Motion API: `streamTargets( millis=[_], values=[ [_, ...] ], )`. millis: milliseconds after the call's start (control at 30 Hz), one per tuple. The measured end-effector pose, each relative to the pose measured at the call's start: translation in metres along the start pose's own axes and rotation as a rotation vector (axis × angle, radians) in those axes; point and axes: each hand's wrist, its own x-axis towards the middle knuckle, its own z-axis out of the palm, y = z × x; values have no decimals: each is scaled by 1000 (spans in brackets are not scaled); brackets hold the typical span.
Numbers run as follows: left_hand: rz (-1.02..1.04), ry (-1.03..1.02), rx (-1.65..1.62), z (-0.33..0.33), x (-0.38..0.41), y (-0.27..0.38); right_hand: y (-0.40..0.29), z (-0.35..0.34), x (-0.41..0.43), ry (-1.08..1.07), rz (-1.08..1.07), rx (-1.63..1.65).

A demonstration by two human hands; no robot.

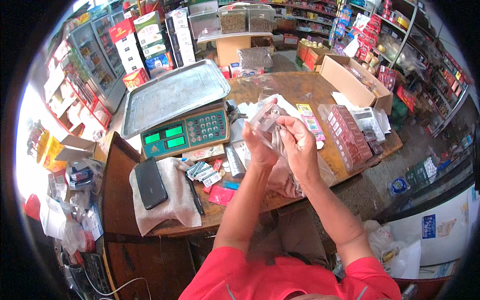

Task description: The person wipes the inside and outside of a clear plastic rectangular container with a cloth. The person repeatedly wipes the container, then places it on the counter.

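Above the wooden counter, my left hand (pixel 258 148) grips a small clear plastic case (pixel 264 119) with a little white piece at its far end. My right hand (pixel 300 144) pinches a greyish strip (pixel 277 139), perhaps cloth or cable, against the near side of the case. Whether the strip joins the case is hidden by my fingers. Under my wrists lies a pinkish towel (pixel 284 178), with white paper or plastic sheets (pixel 243 110) behind. A pink and yellow packaged card (pixel 311 122) lies to the right of my hands.
On the wooden counter (pixel 288 84) stand a digital scale (pixel 187 129) with a metal tray (pixel 180 95), a smartphone (pixel 150 183) on a towel (pixel 176 206), a pen (pixel 195 197), keys (pixel 235 113), wrapped stacked boxes (pixel 347 137) and an open carton (pixel 345 82). Shop shelves surround it.
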Motion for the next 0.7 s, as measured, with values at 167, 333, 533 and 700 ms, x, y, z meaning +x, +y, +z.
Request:
streamTargets(
  millis=[167,333,533,700],
  values=[
    [36,-4,-47,-3,1,3,-1,6,0,29,-8,47],
    [25,-3,-41,-7,3,3,-3,3,-1,68,55,144],
    [-28,36,-54,1,2,4,-16,-15,4,27,166,679],
    [-44,67,2,6,3,3,-11,-23,4,42,208,811]
  ],
)
